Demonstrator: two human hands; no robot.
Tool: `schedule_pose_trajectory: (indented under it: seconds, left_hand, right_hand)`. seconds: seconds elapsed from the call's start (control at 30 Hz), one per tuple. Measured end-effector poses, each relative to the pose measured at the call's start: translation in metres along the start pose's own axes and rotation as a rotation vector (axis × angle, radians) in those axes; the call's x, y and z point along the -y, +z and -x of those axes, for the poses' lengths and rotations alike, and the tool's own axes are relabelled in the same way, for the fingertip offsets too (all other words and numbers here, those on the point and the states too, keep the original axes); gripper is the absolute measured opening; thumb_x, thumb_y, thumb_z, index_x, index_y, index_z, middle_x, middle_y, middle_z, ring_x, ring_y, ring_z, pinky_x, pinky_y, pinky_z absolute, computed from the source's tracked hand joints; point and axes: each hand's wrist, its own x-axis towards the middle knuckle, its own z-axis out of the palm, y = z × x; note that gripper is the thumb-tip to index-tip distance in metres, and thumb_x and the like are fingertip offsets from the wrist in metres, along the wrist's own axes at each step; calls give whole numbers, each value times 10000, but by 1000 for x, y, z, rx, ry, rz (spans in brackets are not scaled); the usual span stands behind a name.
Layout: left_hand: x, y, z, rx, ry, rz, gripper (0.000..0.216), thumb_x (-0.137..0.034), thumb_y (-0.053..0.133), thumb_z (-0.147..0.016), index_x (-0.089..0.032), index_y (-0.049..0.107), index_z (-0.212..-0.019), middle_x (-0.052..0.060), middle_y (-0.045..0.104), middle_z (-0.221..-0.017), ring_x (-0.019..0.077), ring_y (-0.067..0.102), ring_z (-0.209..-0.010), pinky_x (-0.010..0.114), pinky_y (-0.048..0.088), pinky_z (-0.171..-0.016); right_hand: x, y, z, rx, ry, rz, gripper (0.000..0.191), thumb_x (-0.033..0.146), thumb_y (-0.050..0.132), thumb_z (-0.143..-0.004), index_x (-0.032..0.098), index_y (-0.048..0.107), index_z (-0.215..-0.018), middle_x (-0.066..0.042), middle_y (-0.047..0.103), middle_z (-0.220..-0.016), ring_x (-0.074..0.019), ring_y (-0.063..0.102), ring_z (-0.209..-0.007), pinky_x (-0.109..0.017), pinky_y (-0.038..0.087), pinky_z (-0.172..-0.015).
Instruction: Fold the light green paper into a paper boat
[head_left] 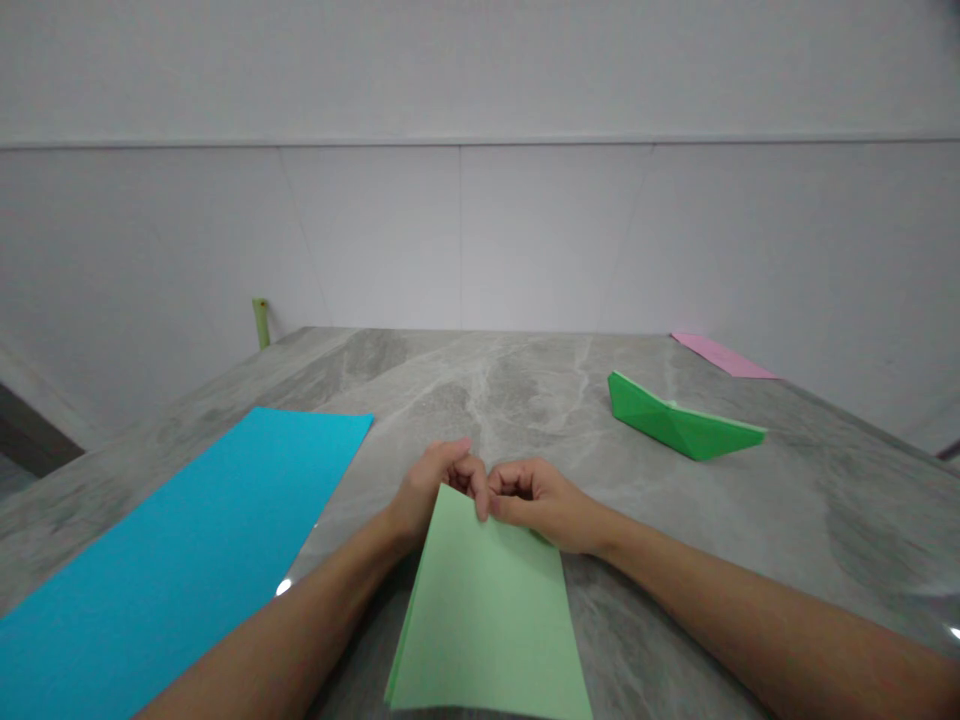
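I am handling the pale green sheet at the near middle of the worktop.
Its long axis is running nearly straight ahead, the far end pointing toward the wall, and a second layer is peeking out along its left edge. The frame is clipping the near right corner; my right hand is covering part of the far edge and pinching it, fingers nearly closed. My left hand is curling its fingers onto that edge; whether they are gripping, I cannot tell.
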Motion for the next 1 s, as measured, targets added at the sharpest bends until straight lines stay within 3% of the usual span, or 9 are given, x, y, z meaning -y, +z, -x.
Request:
schedule_pose_trajectory:
  seconds: [0.6,0.9,1.0]
  left_hand:
    - [-6,-4,3,-72,70,5,563,-599,429,-737,-142,600,-454,34,483,-364,118,412,-316,243,280,-360]
    - [1,1,0,72,71,55,607,-642,432,-767,-116,628,-534,29,490,-395,108,405,-339,232,277,-368]
    - [4,-1,-1,67,87,49,619,-648,432,-767,-115,618,-511,39,487,-382,116,412,-334,237,280,-367]
  right_hand:
    - [1,-1,1,-9,-96,14,399,539,624,-780,152,528,-761,52,429,-617,-60,352,-511,-186,290,-475]
    - [1,1,2,11,-108,49,402,549,582,-811,150,540,-786,25,454,-668,-82,383,-551,-217,315,-523]
    - [1,1,1,23,-137,88,394,533,569,-828,142,550,-778,17,453,-681,-83,367,-558,-225,315,-537]
